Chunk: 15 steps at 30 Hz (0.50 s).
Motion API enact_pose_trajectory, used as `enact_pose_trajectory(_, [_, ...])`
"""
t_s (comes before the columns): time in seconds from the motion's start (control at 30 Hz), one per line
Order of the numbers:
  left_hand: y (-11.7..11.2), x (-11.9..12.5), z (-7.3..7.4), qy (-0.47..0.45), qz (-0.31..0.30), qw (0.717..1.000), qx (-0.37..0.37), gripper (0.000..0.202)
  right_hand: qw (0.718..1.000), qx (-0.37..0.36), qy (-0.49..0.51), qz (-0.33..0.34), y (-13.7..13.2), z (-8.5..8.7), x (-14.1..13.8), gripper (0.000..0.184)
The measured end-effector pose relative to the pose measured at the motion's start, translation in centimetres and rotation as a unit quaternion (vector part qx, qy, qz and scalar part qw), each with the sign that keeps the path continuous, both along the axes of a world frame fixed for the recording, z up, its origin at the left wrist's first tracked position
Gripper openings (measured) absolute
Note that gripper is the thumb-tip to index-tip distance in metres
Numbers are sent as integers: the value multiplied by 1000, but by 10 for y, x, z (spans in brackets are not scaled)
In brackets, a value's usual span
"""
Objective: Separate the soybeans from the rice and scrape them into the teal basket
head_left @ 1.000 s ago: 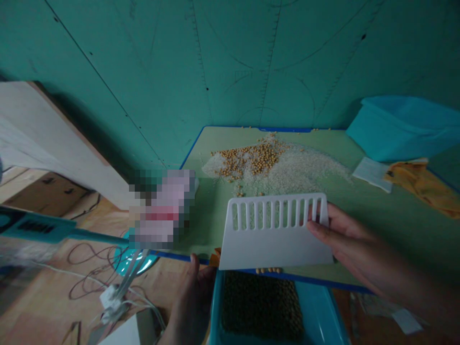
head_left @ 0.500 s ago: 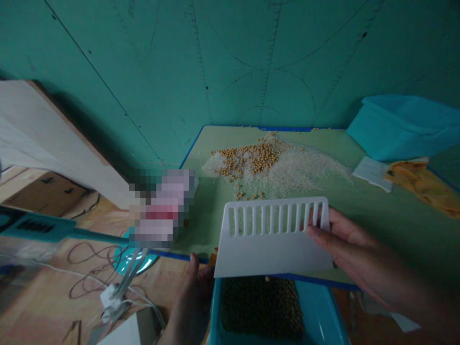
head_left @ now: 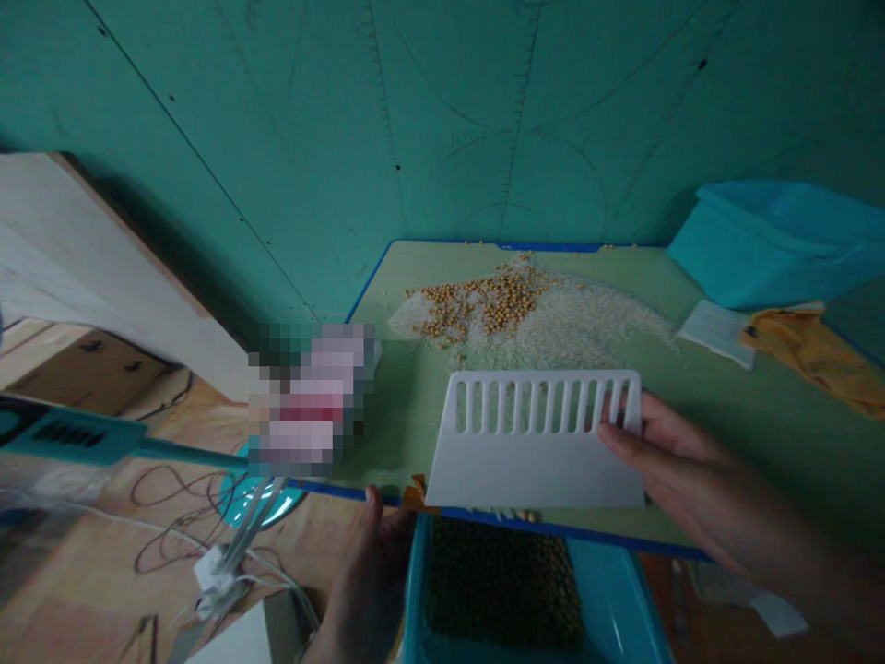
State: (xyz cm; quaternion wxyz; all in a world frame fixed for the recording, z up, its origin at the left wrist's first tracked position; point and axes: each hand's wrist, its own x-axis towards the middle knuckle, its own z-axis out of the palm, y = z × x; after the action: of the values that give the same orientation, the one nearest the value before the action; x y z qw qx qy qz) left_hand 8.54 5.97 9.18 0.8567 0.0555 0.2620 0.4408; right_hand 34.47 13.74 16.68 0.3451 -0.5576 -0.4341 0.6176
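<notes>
In my right hand (head_left: 670,456) is a white plastic scraper (head_left: 532,466) with a row of slots, its thumb on the front face at the right end. The scraper stands tilted near the board's front edge, where a few soybeans (head_left: 529,516) and white grains lie. My left hand (head_left: 370,572) is at the upper left side of a blue bin (head_left: 615,590), thumb raised, some fingers hidden against it. Dark green beans (head_left: 494,590) fill much of the bin below the edge. Farther back, soybeans (head_left: 508,300) lie mixed with rice-like white grains (head_left: 587,323) on the green board (head_left: 387,397).
A blue fabric bin (head_left: 767,249), a white cloth (head_left: 719,332) and a yellow cloth (head_left: 816,355) are at the right. At left are a blurred-out package (head_left: 314,397), a teal handle (head_left: 76,433) and a white panel (head_left: 124,267). Cables (head_left: 172,526) lie on the floor.
The scraper has moved slightly back and right, away from over the bin. Beans and grains now show at the board's front edge. My left hand has barely moved.
</notes>
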Motion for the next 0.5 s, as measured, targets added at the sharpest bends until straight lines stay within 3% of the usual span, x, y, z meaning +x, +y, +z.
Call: enact_pose_trajectory(0.5, [-1, 0, 3, 51, 7, 999, -10, 60, 1000, -15, 6, -3, -8, -2, 0, 52])
